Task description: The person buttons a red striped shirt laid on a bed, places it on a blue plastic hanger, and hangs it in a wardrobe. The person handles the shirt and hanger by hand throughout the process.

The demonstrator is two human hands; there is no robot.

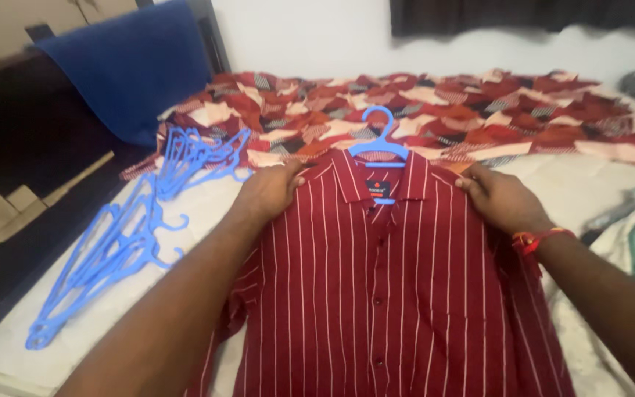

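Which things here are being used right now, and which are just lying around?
In use:
- dark red white-striped shirt
- blue plastic hanger inside it
- left hand, right hand gripping its shoulders

Lying about:
- pile of spare blue hangers
- patchwork red blanket
- blue cloth

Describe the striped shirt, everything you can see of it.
The shirt is dark red with thin white vertical stripes, of light woven cloth, collared, buttoned down the front with dark buttons. It hangs on a blue plastic hanger whose hook rises above the collar. It lies front up over the bed's pale mattress, its lower end cut off by the frame. The left hand grips one shoulder, the right hand the other.
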